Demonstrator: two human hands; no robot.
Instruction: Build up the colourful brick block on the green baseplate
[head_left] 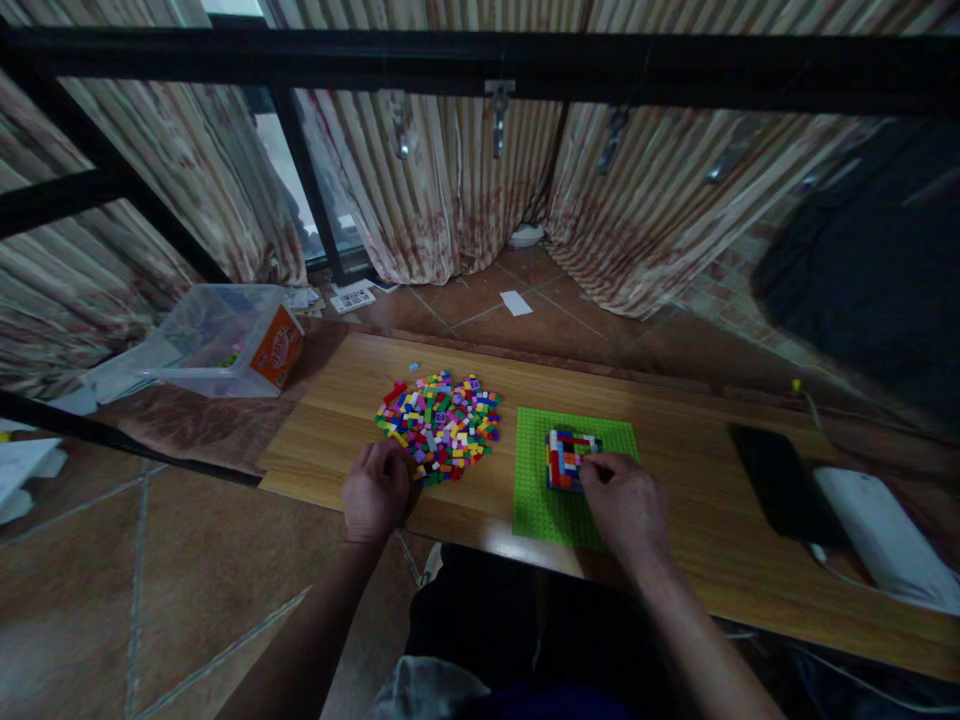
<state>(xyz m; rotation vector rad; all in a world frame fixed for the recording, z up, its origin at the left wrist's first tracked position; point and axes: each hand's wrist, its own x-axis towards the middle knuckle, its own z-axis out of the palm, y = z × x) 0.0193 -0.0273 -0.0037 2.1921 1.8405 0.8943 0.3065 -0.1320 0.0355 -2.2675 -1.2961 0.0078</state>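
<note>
Currently right hand (626, 505) touches studded plastic block (568, 456).

The left hand (377, 492) and right hand (626, 505) are bare, as are both forearms (694, 640), above black trousers (487, 610) and a pale grey cloth (427, 692).

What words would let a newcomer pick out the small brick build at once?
Find the long wooden board, then the green baseplate lying on it, right of the loose brick pile. The build is the small square block standing on that plate's far half, touched by the right hand: stacked and mostly red, white and blue, unlike the scattered pile.
</note>
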